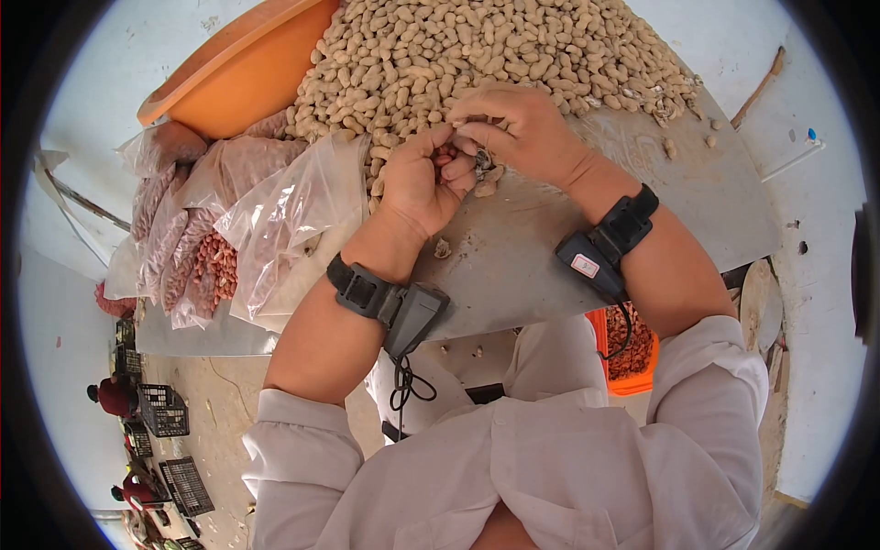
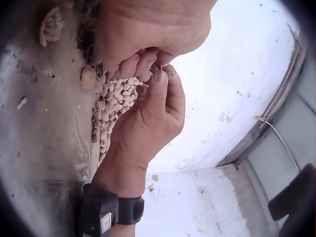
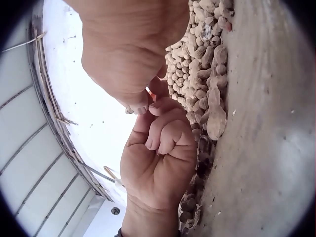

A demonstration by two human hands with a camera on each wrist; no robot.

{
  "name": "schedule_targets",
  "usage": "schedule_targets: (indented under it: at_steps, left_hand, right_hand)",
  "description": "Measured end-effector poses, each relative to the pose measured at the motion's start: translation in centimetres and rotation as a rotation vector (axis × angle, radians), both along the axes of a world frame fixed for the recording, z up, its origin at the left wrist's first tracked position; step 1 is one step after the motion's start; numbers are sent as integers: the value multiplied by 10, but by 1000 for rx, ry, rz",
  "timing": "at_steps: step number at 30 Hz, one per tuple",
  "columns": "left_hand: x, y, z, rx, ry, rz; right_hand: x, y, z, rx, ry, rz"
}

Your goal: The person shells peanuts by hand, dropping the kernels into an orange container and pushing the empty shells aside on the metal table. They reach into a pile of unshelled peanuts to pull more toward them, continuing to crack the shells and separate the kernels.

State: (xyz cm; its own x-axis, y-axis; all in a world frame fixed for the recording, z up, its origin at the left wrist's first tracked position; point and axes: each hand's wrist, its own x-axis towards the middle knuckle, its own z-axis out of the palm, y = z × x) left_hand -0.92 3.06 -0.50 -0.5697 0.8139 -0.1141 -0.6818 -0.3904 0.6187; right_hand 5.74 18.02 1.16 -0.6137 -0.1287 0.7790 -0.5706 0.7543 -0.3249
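Note:
Over the table, at the front edge of a heap of unshelled peanuts [image 1: 440,55], both hands meet fingertip to fingertip. Reddish peanut kernels [image 1: 445,157] lie in the curled fingers of my left hand [image 1: 412,188], its palm turned up. My right hand [image 1: 536,137] comes in from the right, thumb and forefinger pinched together. A small pale bit of peanut shell [image 2: 172,75] shows at those fingertips in the left wrist view. Below the hands, broken shells [image 1: 486,183] lie on the table. What sits deeper between the fingers is hidden.
Clear plastic bags of shelled kernels [image 1: 215,266] lie on the table's left, beside an orange basin [image 1: 247,69]. An orange crate of reddish kernels [image 1: 632,353] stands below the near edge. Black crates [image 1: 165,410] and people are on the floor at far left.

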Motion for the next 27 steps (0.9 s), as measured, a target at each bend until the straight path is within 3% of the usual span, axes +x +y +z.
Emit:
schedule_targets:
  at_steps: [6,13,16,22,25,27]
  left_hand:
    - [-6,0,-3,-14,67,-130]
    - [-2,-1,-1,20,22,-98]
    - [-3,-2,-2,56,26,-125]
    - [-3,-2,1,26,29,-124]
    - [-2,-2,4,-2,62,-54]
    - [0,-3,6,-16,102,-5]
  right_hand:
    - [1,1,0,-1,19,-43]
    - [4,-3,6,64,9,-28]
    - [3,0,3,3,-25,-17]
    - [1,0,-4,-474,-148,118]
    - [11,10,11,-365,-194,-23]
    - [12,26,14,-337,-317,55]
